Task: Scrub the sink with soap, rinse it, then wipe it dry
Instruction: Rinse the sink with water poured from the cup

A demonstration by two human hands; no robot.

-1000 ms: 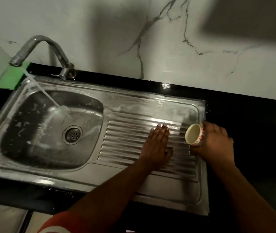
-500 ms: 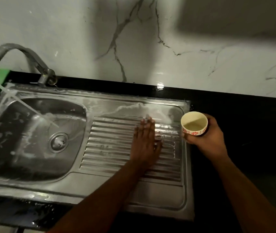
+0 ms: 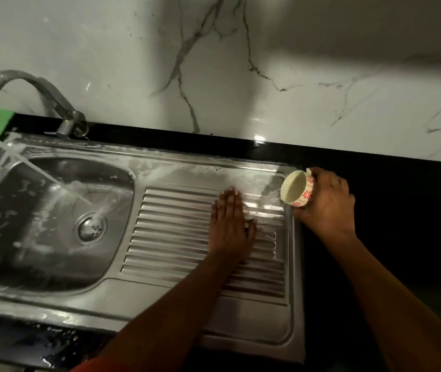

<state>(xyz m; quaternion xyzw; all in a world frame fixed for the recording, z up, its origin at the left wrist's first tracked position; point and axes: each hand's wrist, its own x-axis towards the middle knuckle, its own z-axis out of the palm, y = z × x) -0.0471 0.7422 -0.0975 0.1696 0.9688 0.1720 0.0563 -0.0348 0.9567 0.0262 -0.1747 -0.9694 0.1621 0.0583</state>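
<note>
**Rinse in progress at the drainboard's far right corner**

We are finding the stainless steel sink (image 3: 241, 318) with its ribbed drainboard (image 3: 176, 237) on the right and its oval basin (image 3: 26, 251) on the left. The left hand (image 3: 230, 226) is lying flat on the ribs, fingers straight and close together, pointing toward the back wall. The right hand (image 3: 326, 208) is curling its fingers round a small cream cup with red flower print (image 3: 296, 189), just right of the left fingertips and apart from them. The cup is lying tipped on its side, mouth facing left over the drainboard's far corner. Water appears to be sheeting from its lip across the ribs, and how much it is holding we cannot tell. The ribs are running left to right, toward the basin, so we are judging that the next move calls for a leftward sweep of the flat hand. A white soap film (image 3: 200, 173) is showing just beyond the left fingertips, along the back margin, and the left hand is the nearer to it. The curved metal tap (image 3: 34, 87) is running a stream into the basin, which is holding suds around the round drain (image 3: 90, 228). We are judging the wiping as not yet begun
</note>
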